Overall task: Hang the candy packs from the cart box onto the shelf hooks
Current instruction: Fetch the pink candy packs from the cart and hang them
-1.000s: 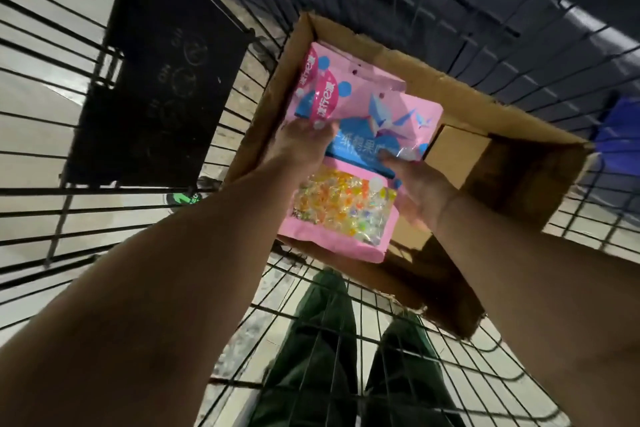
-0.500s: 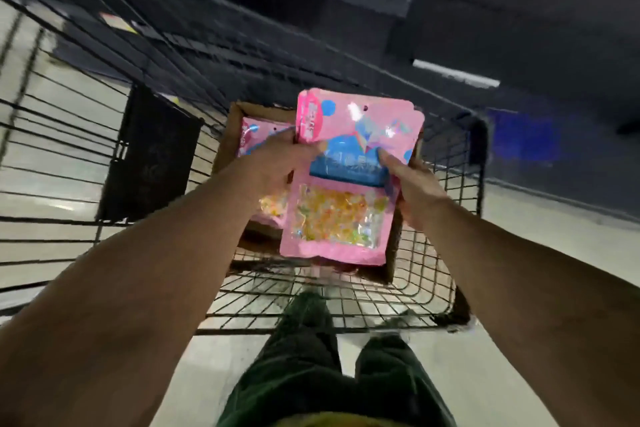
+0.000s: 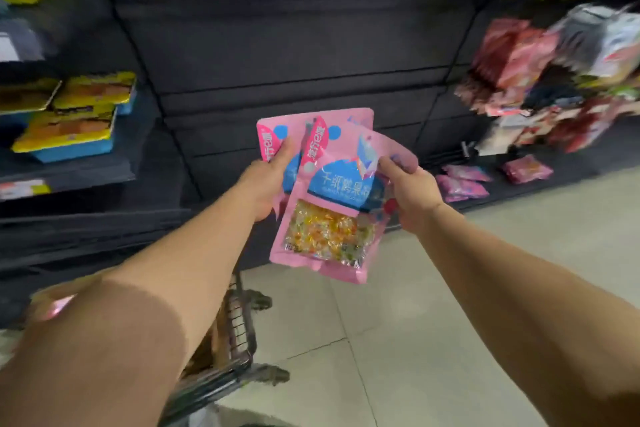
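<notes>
Two candy packs [image 3: 329,215]; left hand [image 3: 268,184], right hand [image 3: 412,199] holding.

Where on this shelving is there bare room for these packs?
The dark back panel straight ahead is bare, bordered by yellow-and-blue boxes on the left and hanging snack bags on the right; hooks there cannot be made out. The right side is crowded, with pink packs on the low ledge. Both hands grip the candy packs.

A shop aisle: dark shelving [image 3: 294,55] hung with snack packets [image 3: 540,73], boxed goods [image 3: 79,114], a wire cart [image 3: 235,333].
</notes>
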`<state>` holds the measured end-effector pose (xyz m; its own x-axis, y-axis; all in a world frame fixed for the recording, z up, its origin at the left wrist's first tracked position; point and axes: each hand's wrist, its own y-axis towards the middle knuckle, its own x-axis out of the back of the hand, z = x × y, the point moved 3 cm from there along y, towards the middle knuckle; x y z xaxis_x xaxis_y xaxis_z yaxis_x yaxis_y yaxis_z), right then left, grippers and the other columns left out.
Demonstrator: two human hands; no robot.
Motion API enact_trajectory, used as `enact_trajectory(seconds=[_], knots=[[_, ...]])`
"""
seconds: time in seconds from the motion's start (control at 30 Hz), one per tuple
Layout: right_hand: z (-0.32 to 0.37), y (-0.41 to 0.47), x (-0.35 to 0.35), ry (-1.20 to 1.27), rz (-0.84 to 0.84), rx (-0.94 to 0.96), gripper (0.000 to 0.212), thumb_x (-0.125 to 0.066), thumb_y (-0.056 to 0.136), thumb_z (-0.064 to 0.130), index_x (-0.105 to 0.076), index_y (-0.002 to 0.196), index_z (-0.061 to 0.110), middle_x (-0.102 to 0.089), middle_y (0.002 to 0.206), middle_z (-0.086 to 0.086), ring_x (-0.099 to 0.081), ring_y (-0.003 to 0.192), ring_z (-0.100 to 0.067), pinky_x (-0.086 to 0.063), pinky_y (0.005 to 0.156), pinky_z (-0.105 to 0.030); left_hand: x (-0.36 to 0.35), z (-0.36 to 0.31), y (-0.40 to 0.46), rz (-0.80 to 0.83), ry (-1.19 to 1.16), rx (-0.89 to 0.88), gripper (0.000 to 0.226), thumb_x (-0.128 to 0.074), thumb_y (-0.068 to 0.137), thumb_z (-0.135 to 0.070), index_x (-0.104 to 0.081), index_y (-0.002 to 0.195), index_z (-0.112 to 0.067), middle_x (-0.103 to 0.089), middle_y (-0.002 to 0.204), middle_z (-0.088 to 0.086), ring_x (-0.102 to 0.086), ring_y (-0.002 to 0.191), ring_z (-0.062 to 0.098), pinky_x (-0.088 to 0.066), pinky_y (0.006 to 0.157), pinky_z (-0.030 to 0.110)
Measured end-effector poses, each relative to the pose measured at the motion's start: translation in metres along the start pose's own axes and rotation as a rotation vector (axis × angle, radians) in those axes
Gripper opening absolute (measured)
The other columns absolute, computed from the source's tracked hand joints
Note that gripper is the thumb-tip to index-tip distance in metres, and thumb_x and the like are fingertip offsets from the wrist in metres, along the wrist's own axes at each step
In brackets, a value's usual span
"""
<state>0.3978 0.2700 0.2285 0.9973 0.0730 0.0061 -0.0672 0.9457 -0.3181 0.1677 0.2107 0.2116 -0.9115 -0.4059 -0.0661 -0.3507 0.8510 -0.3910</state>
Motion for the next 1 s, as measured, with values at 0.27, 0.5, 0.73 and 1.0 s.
enact_trajectory(seconds=[0.27, 0.5, 0.73, 1.0], knots=[[0.057, -0.031, 0.252, 0.165, -0.350, 0.136, 0.016, -0.067, 0.088, 0.006, -0.062, 0.073, 0.012, -0.059, 0.060, 0.002, -0.052, 0.039, -0.004, -0.035, 0.033, -0.014, -0.246, -0.028, -0.026, 0.291, 0.027, -0.096, 0.039, -0.068, 0.089, -0.053, -0.069, 0.102, -0.016, -0.074, 0.106, 0.007, -0.071, 0.096, 0.023, -0.057, 0.088, 0.041], [0.058, -0.035, 0.365, 0.276, -0.514, 0.133, 0.011, -0.063, 0.095, 0.016, -0.066, 0.100, 0.006, -0.069, 0.083, -0.007, -0.065, 0.049, -0.007, -0.052, 0.041, -0.021, -0.388, -0.028, -0.009, 0.469, 0.127, -0.129, 0.012, -0.062, 0.099, -0.021, -0.070, 0.101, -0.013, -0.072, 0.114, 0.016, -0.070, 0.103, 0.032, -0.052, 0.099, 0.053], [0.083, 0.018, 0.427, 0.319, -0.549, 0.104, 0.024, -0.064, 0.095, 0.016, -0.063, 0.114, 0.001, -0.071, 0.090, -0.013, -0.068, 0.053, -0.015, -0.055, 0.041, -0.026, -0.485, -0.033, 0.040, 0.582, 0.155, -0.150, 0.015, -0.059, 0.100, -0.020, -0.068, 0.110, -0.012, -0.071, 0.119, 0.016, -0.069, 0.105, 0.030, -0.054, 0.097, 0.048], [0.137, 0.140, 0.482, 0.247, -0.601, 0.112, 0.014, -0.063, 0.096, 0.020, -0.062, 0.092, 0.007, -0.065, 0.077, -0.007, -0.065, 0.059, -0.016, -0.049, 0.035, -0.020, -0.591, -0.081, 0.155, 0.633, 0.150, -0.206, 0.031, -0.066, 0.096, -0.029, -0.068, 0.121, -0.010, -0.069, 0.125, 0.014, -0.064, 0.118, 0.032, -0.047, 0.107, 0.054]])
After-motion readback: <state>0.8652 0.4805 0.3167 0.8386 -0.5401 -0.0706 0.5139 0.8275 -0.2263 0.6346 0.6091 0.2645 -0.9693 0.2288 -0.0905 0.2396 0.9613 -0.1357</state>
